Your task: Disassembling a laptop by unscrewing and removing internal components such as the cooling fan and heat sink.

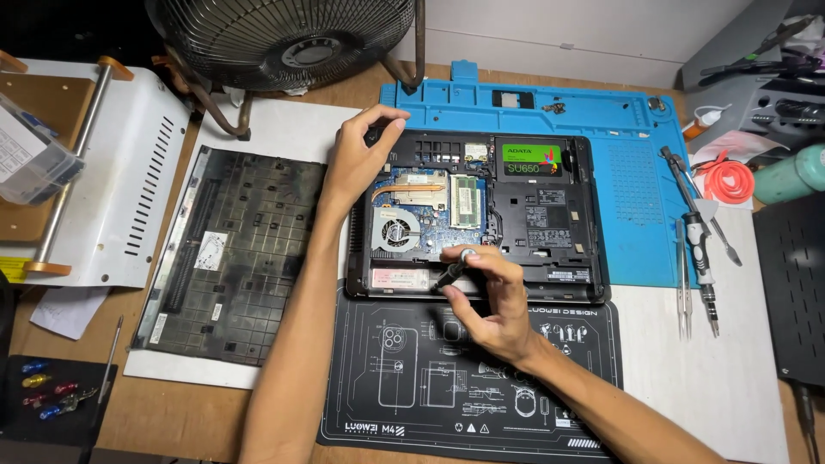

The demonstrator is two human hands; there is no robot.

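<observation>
An opened laptop (550,223) lies bottom-up in the middle, its blue circuit board, round cooling fan (395,232), copper heat pipe and a drive with a green label (531,160) exposed. My left hand (361,159) rests on the laptop's far left corner, fingers curled over the edge. My right hand (485,301) grips a small black screwdriver (453,271) with a silver cap, its tip pointing down at the board near the laptop's front edge.
The removed bottom cover (232,253) lies to the left on white paper. A blue work mat (636,172) and a black printed mat (412,378) lie under the laptop. Tweezers and drivers (700,249) lie right. A metal fan (284,39) stands behind; coloured bits (43,391) sit lower left.
</observation>
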